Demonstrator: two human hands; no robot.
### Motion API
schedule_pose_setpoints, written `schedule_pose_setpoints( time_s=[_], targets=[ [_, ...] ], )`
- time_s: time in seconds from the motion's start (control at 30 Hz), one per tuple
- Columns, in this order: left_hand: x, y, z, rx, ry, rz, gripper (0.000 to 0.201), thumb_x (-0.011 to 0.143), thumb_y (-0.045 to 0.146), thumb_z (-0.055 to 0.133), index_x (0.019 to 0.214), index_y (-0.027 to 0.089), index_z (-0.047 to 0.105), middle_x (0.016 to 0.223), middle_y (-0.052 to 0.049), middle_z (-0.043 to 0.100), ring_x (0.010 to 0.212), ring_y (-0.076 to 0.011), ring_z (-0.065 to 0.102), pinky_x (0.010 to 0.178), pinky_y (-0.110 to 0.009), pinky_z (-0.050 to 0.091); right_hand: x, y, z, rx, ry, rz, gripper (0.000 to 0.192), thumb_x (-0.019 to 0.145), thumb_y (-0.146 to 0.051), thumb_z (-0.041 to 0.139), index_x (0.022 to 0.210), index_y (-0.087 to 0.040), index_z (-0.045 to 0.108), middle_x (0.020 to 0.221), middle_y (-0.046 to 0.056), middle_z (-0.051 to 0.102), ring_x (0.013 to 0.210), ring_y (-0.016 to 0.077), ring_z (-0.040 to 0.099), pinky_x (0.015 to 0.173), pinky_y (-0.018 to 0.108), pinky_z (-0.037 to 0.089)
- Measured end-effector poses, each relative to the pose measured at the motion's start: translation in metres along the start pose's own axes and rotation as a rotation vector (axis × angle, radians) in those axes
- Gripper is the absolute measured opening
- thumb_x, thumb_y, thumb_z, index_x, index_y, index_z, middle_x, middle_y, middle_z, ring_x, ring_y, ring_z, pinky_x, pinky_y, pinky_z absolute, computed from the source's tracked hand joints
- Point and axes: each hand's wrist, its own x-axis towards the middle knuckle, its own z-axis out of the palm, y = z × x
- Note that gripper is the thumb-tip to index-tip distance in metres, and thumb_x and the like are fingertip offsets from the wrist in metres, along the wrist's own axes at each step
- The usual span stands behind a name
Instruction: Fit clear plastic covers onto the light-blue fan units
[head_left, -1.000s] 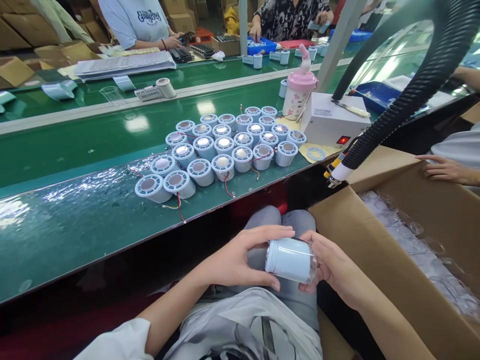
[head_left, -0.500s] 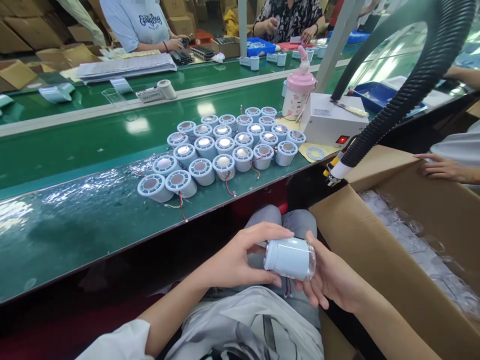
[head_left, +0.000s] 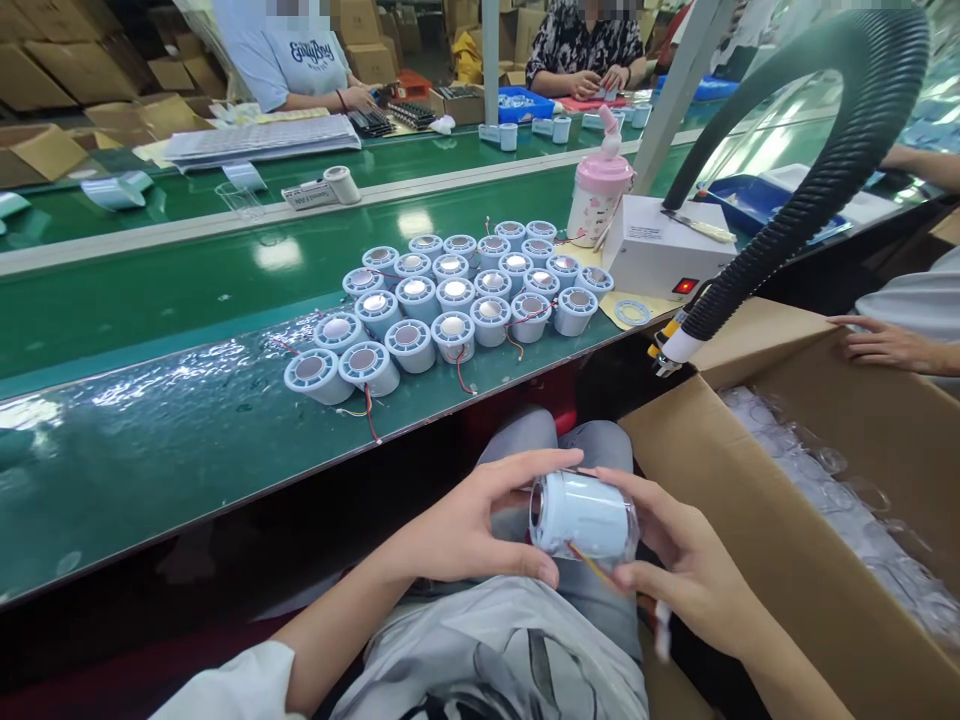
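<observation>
- Pale blue housing [head_left: 581,515] is held on its side over the lap, between both hands.
- Left hand [head_left: 469,525] is closed round its near end, thumb under, fingers over the top.
- Right hand [head_left: 679,570] is cupped round the far end, where a clear cap appears to be fitted; wires [head_left: 600,572] hang below the grip.
- Judged mid-assembly: one unit in hand, cap seemingly on but seating cannot be told.
- Batch [head_left: 457,300] of like housings is left uncapped on the bench [head_left: 150,430], ahead of the grip.
- Box [head_left: 757,500] of clear caps sits right of the grip.
</observation>
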Motion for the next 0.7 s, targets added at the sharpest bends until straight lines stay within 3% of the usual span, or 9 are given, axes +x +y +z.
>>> schedule_pose_setpoints(
  time_s=[0.1, 0.23, 0.4, 0.47, 0.57, 0.7],
  targets=[
    [0.001, 0.002, -0.003, -0.023, -0.059, 0.002, 0.072, 0.070, 0.022, 0.081, 0.136, 0.024, 0.053, 0.137, -0.011, 0.054, 0.120, -0.0267, 0.057, 0.102, -0.039, 0.047, 0.001, -0.002, 0.001, 0.209, 0.014, 0.155, 0.049, 0.083, -0.024, 0.072, 0.127, -0.041, 0.059, 0.121, 0.000, 0.067, 0.102, 0.0226, 0.068, 0.085, 0.034, 0.059],
    [0.004, -0.005, -0.004, -0.092, -0.086, -0.065, 0.076, 0.073, 0.025, 0.080, 0.141, 0.024, 0.047, 0.124, -0.010, 0.063, 0.111, -0.0246, 0.063, 0.098, -0.038, 0.049, 0.006, -0.008, 0.000, 0.135, 0.033, 0.204, 0.044, 0.074, -0.021, 0.079, 0.114, -0.039, 0.070, 0.114, -0.002, 0.071, 0.096, 0.0220, 0.068, 0.081, 0.031, 0.059],
    [0.010, -0.021, -0.006, -0.161, -0.117, -0.135, 0.089, 0.072, 0.042, 0.079, 0.147, 0.028, 0.034, 0.126, -0.012, 0.063, 0.106, -0.0263, 0.065, 0.092, -0.042, 0.051, 0.009, -0.008, 0.004, 0.360, 0.054, 0.351, 0.048, 0.070, -0.038, 0.083, 0.115, -0.033, 0.069, 0.101, 0.001, 0.073, 0.087, 0.0200, 0.067, 0.075, 0.029, 0.059],
    [0.011, -0.023, -0.007, -0.099, -0.067, -0.085, 0.089, 0.068, 0.045, 0.080, 0.145, 0.027, 0.039, 0.135, -0.014, 0.057, 0.119, -0.0301, 0.058, 0.099, -0.045, 0.047, 0.008, -0.005, 0.006, 0.459, 0.056, 0.393, 0.053, 0.073, -0.048, 0.078, 0.120, -0.029, 0.064, 0.100, 0.004, 0.070, 0.083, 0.0184, 0.067, 0.069, 0.028, 0.058],
    [0.011, -0.020, -0.005, 0.089, -0.019, 0.065, 0.090, 0.056, 0.035, 0.089, 0.138, 0.029, 0.051, 0.144, -0.011, 0.049, 0.133, -0.0321, 0.044, 0.108, -0.043, 0.041, 0.004, -0.005, 0.012, 0.507, 0.033, 0.470, 0.058, 0.075, -0.061, 0.070, 0.119, -0.025, 0.057, 0.089, 0.003, 0.067, 0.068, 0.0171, 0.067, 0.061, 0.029, 0.057],
    [0.011, -0.014, 0.003, 0.186, -0.003, 0.070, 0.083, 0.057, 0.025, 0.089, 0.132, 0.028, 0.055, 0.132, -0.010, 0.056, 0.119, -0.0280, 0.056, 0.098, -0.037, 0.050, 0.003, -0.010, 0.017, 0.519, -0.043, 0.541, 0.050, 0.085, -0.070, 0.048, 0.109, -0.026, 0.054, 0.071, 0.002, 0.066, 0.054, 0.0188, 0.066, 0.049, 0.028, 0.051]
  ],
)
